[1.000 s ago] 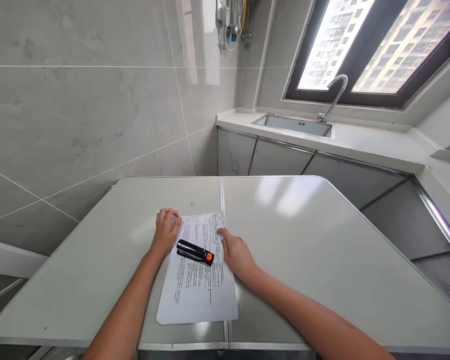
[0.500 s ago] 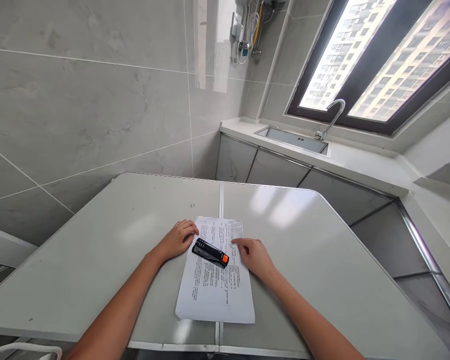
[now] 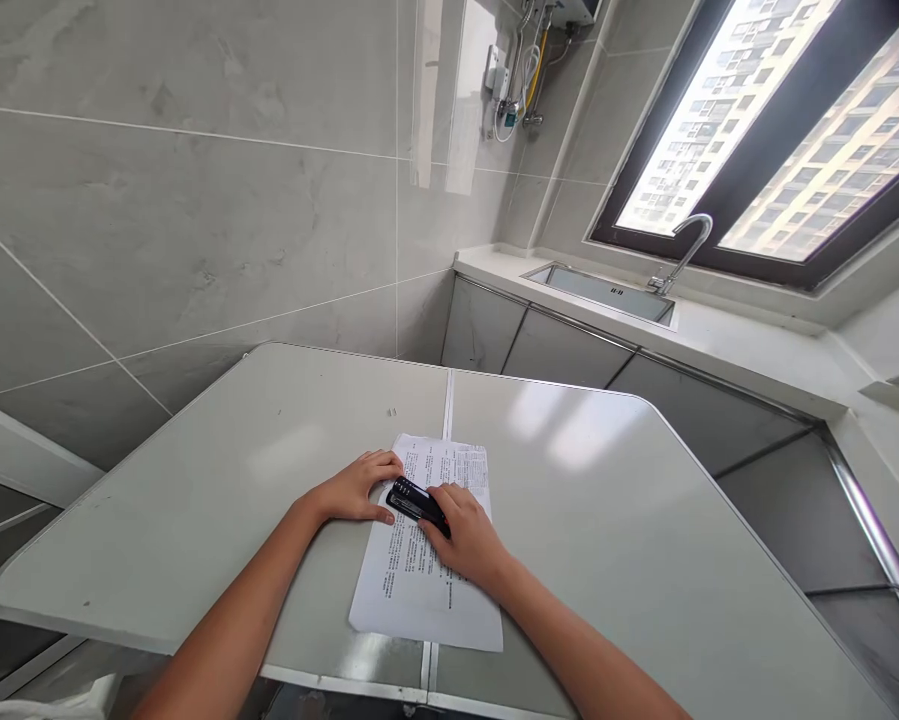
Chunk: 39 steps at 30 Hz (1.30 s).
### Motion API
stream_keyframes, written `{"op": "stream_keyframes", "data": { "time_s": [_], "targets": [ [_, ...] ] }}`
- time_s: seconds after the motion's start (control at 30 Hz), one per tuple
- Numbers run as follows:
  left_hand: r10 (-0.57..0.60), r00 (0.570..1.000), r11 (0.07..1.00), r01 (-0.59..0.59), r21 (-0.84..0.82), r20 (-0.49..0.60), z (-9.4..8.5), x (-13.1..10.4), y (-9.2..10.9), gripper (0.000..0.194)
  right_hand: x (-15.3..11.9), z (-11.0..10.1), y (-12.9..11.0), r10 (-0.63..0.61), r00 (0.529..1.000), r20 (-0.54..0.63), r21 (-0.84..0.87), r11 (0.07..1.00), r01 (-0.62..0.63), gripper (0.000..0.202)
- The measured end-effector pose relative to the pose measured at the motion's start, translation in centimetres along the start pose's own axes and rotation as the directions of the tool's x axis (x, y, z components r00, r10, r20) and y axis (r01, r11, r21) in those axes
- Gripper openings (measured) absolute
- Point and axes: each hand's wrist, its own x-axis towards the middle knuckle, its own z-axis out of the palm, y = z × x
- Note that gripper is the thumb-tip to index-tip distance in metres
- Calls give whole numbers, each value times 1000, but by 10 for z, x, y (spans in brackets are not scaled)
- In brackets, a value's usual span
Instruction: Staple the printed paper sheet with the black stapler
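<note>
A black stapler (image 3: 411, 500) lies slantwise on printed sheets of paper (image 3: 464, 625), which rest on the table. My right hand (image 3: 464, 535) is closed round the stapler's right end, thumb on the near side and fingers over the far side. That grip covers most of the orange part. At the stapler's left end, my left hand (image 3: 359, 488) lies on the paper's left edge. Its thumb and fingers are spread apart around that end; whether they touch the stapler I cannot tell.
The pale table (image 3: 606, 540) has a metal seam down its middle. Tiny bits like staples (image 3: 391, 411) lie beyond the paper. Behind stand a grey tiled wall (image 3: 194, 220) and a counter with a sink (image 3: 606, 290) and tap (image 3: 685, 250) under a window.
My right hand has moved left from the paper's edge and closed on the stapler. My left thumb has spread away from the fingers, near the stapler's left end. The view has shifted slightly.
</note>
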Motion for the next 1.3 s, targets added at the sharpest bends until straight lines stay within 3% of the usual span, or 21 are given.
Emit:
{"op": "stream_keyframes", "data": {
  "time_s": [0.2, 0.43, 0.6, 0.67, 0.8, 0.97, 1.1, 1.3],
  "targets": [
    [-25, 1000, 997, 24, -69, -19, -2, 0, 4, 43, 1, -4, 3, -8, 999, -38, 16, 1000, 9, 29],
    [-13, 1000, 989, 11, -148, -13, -4, 3, 2, 45, 1, -8, 14, 124, 989, -77, 182, 977, -108, 33],
    [-28, 999, 988, 24, -155, -20, -1, 2, -1, 44, 4, -22, 19, -42, 966, -255, 210, 973, 97, 4],
    [-32, 999, 987, 28, -156, -22, 0, 1, -2, 43, 5, -30, 22, -109, 952, -286, 187, 968, 167, 12],
    [-31, 999, 988, 25, -150, -36, 2, 1, -3, 42, 2, -41, 31, -198, 954, -225, 165, 957, 238, 19],
    [-24, 999, 989, 19, -147, -38, 3, 1, -5, 40, 3, -45, 37, -158, 971, -181, 210, 958, 195, 31],
    [-14, 999, 988, 7, -154, -44, 3, 1, -5, 39, 3, -50, 39, -197, 974, -114, 191, 958, 216, 37],
    [-18, 999, 990, 11, -138, -49, 3, 1, -3, 41, 3, -58, 39, -171, 985, -36, 165, 971, 175, 37]
  ]
}}
